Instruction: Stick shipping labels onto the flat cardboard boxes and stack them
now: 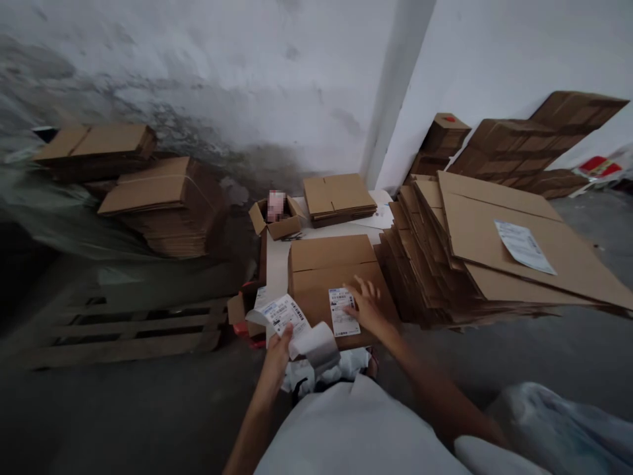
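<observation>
A brown cardboard box [316, 274] lies before me on the white table [277, 264]. On its top, near the front, is a white shipping label [341, 323] with print and a barcode. My right hand [366, 309] rests over that label's right edge, fingers spread and holding nothing. In my left hand [279, 344] is a strip of shipping labels [287, 315], pinched at its lower edge. The strip's blank backing [319, 346] curls down beside the box's front left corner. My left fingertips are partly hidden by the strip.
Flattened cartons [341, 191] and a small open box [284, 229] stand at the table's back. Leaning cardboard sheets [494, 244] crowd the right side. Left are stacked cartons [163, 198] and a wooden pallet [148, 336]. Another open box [237, 309] sits at the table's left edge.
</observation>
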Tool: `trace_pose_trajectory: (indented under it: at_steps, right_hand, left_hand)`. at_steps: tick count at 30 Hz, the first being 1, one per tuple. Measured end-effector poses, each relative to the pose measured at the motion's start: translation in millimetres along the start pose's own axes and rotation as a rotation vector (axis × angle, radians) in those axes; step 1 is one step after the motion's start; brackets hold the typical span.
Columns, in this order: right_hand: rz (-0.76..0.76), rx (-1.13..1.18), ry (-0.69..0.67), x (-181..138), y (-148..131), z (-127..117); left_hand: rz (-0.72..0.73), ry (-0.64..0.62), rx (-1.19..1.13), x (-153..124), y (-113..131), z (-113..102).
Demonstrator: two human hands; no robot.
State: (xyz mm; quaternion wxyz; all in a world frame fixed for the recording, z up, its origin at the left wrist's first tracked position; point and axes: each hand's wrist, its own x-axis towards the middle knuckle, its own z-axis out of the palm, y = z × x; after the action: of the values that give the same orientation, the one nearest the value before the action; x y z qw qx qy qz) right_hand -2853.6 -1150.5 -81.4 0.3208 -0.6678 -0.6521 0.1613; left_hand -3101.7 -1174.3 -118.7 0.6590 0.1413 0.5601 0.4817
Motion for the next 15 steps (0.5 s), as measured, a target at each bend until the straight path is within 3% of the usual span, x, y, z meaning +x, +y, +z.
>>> trace_pose_trajectory:
  at_steps: [4,7,11,13,15]
  right_hand:
    - [0.374,-0.081,0.03,-8.7,35.7,-9.8]
    - [0.526,-0.076,0.088,-9.9,36.6,-22.6]
    - [0.429,-0.015,0.227,-20.5,-8.3,-53.9]
    - [0.29,0.04,0.323,-28.2,-41.6,-87.7]
    - [0.154,-0.002,0.485,-31.6,-70.8,-139.3]
  left_hand:
    - [0.001,-0.014,0.037,1.7,-7.8,-3.1]
    - [-0.003,0.016,0.039,9.1,-5.9,-10.4]
    - [-0.012,0.061,0.023,14.6,5.1,-20.2]
    - [-0.033,0.039,0.011,12.4,10.9,-21.5]
    - [-0.051,-0.03,-0.018,7.9,15.5,-18.6]
